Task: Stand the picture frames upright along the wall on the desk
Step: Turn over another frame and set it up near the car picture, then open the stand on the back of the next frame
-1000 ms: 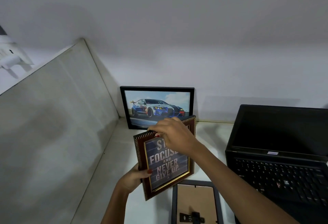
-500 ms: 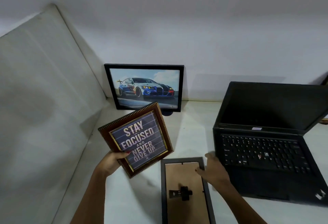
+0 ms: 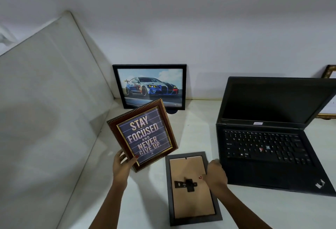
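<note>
Right hand (image 3: 215, 173) rests on right edge of face-down grey frame (image 3: 192, 188), fingers curled, not yet gripping; frame lies flat on desk (image 3: 198, 119), long axis 12-6 o'clock. Left hand (image 3: 122, 165) pinches motto frame (image 3: 142, 134) at lower corner, wall at 12 o'clock w/ car frame (image 3: 151, 86).

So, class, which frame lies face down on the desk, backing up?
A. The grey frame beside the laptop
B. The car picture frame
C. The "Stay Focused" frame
A: the grey frame lies flat with its brown backing and black stand clip up, the right hand resting on its edge.
</note>
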{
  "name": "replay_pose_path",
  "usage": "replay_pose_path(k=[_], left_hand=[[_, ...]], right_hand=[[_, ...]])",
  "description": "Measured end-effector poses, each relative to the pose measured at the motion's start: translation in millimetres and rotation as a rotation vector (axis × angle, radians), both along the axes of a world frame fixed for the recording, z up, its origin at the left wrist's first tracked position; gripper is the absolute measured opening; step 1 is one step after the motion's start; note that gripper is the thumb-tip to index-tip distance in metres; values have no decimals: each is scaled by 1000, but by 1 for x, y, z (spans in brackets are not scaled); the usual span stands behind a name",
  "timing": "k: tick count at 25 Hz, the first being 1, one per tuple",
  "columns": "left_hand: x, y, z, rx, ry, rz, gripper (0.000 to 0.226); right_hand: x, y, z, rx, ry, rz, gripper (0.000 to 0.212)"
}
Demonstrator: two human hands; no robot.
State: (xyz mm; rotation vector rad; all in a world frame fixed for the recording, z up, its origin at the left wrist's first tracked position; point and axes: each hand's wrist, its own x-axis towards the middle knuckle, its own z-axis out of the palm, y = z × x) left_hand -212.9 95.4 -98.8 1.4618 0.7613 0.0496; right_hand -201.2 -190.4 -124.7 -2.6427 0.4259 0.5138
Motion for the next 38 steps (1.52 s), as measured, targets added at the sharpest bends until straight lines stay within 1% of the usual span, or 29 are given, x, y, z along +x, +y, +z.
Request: replay_pose_path(k=[1, 2, 3, 4, 5, 7, 8, 10, 12, 14, 16, 17, 18, 19, 20, 23, 24, 25, 26, 27, 29, 30, 31, 32, 33, 34, 35, 36, 38], left_hand=[[-11, -7, -6, 37, 70, 87, 52], [-22, -17, -14, 72, 175, 156, 48], [-32, -31, -19, 114, 283, 167, 36], [-40, -49, -21, 148, 369, 96, 21], [-45, -67, -23, 161, 417, -41, 12], [-52, -104, -21, 158, 453, -307, 22], [-54, -117, -19, 170, 471, -376, 30], [-55, -132, -17, 176, 501, -412, 40], [-56, -134, -14, 88, 474, -388, 47], [-57, -136, -7, -7, 429, -297, 49], [-59, -142, 2, -70, 364, -134, 39], [-58, -147, 8, -59, 316, -78, 30], [-57, -151, 15, -58, 263, -49, 21], [-53, -154, 23, -80, 205, -41, 16], [-50, -156, 33, -115, 136, -49, 15], [-34, -154, 63, -226, 2, -142, 20], [-27, -153, 70, -276, -17, -173, 23], [-21, -155, 77, -321, -32, -195, 24], [-15, -161, 84, -371, -58, -219, 24], [-7, -170, 92, -375, -71, -265, 24], [7, -206, 106, -366, -46, -406, 27], [12, -230, 111, -359, -18, -480, 30], [16, -253, 112, -338, 9, -546, 32], [18, -284, 115, -340, 41, -612, 35], [20, -312, 116, -325, 84, -667, 37], [20, -343, 116, -313, 134, -719, 39], [21, -372, 114, -288, 191, -764, 41], [20, -397, 117, -273, 232, -821, 42], [20, -454, 116, -281, 317, -949, 34]], right_hand=[[-2, -1, 1, -17, -15, 10, 38], [-5, -2, 3, -45, -24, 25, 33], [-7, -1, 3, -66, -32, 37, 29], [-8, -1, 4, -68, -30, 40, 26], [-9, 0, 4, -51, -29, 29, 24], [-15, 0, 1, 27, -19, -13, 25], [-19, 0, 0, 82, -11, -45, 27], [-27, 0, 0, 211, 8, -136, 23], [-35, -1, 1, 345, 2, -193, 12], [-38, -4, 3, 437, -28, -205, 11], [-38, -9, 9, 577, -37, -261, 31], [-37, -13, 13, 647, -57, -274, 33], [-36, -16, 19, 715, -63, -292, 29], [-34, -20, 24, 786, -81, -311, 24], [-32, -25, 32, 842, -95, -338, 22], [-23, -55, 65, 1061, -213, -406, 33], [-21, -71, 78, 1132, -279, -368, 34], [-20, -93, 93, 1176, -358, -283, 36], [-19, -115, 102, 1144, -453, -181, 43], [-18, -137, 116, 1050, -550, -62, 55], [-16, -180, 134, 746, -671, 103, 83], [-14, -201, 144, 659, -714, 143, 94], [-13, -221, 152, 639, -733, 165, 104], [-13, -247, 159, 661, -730, 182, 109], [-15, -270, 167, 740, -699, 191, 110], [-17, -298, 172, 858, -675, 184, 106], [-20, -326, 176, 952, -670, 173, 97], [-23, -350, 176, 1017, -662, 168, 82], [-31, -402, 173, 1029, -621, 111, 37]])
